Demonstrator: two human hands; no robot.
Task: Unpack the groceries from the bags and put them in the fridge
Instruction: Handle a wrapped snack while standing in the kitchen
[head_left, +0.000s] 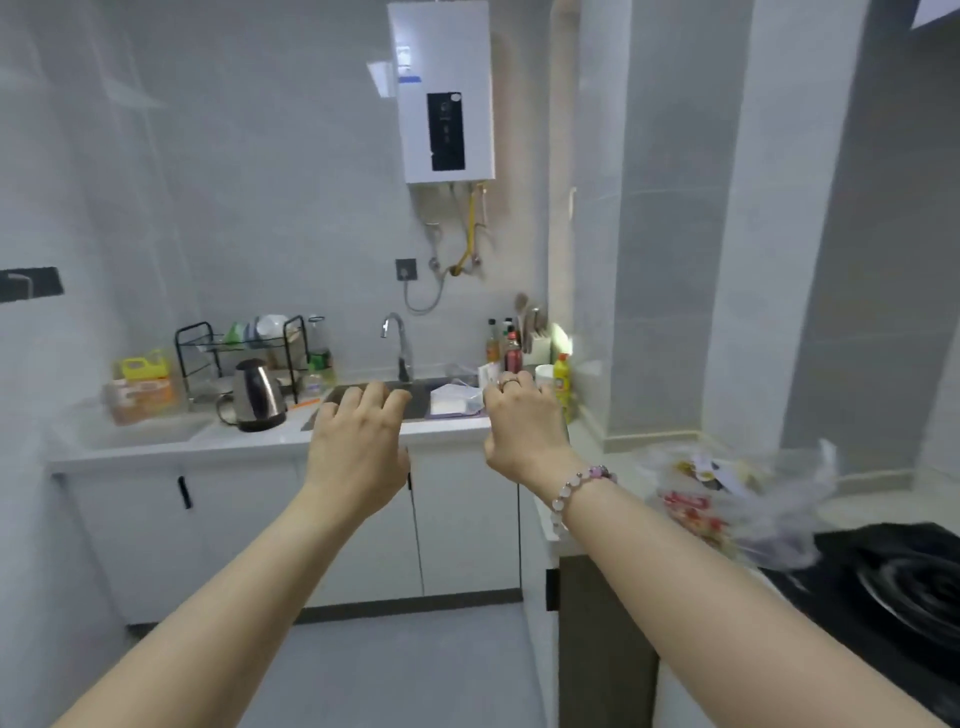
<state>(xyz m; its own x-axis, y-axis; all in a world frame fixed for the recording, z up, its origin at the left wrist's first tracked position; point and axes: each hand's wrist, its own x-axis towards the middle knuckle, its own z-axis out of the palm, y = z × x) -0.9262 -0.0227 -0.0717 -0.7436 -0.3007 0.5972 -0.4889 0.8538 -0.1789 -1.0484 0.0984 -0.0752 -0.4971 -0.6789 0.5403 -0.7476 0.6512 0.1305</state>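
The room is a narrow kitchen with grey tiled walls. A white surface (156, 441) runs along the far wall, and a second run comes near on the right, ending at a black stove (909, 582). The grocery bag (737, 499), clear plastic with red and yellow packs inside, sits on this right-hand run at the stove's far edge. The fridge is not in view.

I hold both grips in mid-air, in front of the far cabinets.
- Left grip (358, 441): fingers loosely curled, holding nothing.
- Right grip (524, 421): fingers loosely curled, empty.

Key relation: the bag lies to the right of both grips and nearer to me. Its slumped length runs roughly left to right. The right grip is the nearer one.

Judgement: unpacking appears not yet begun. The next move calls for a reach right and down with the right grip. The bag mouth is too blurred to locate.
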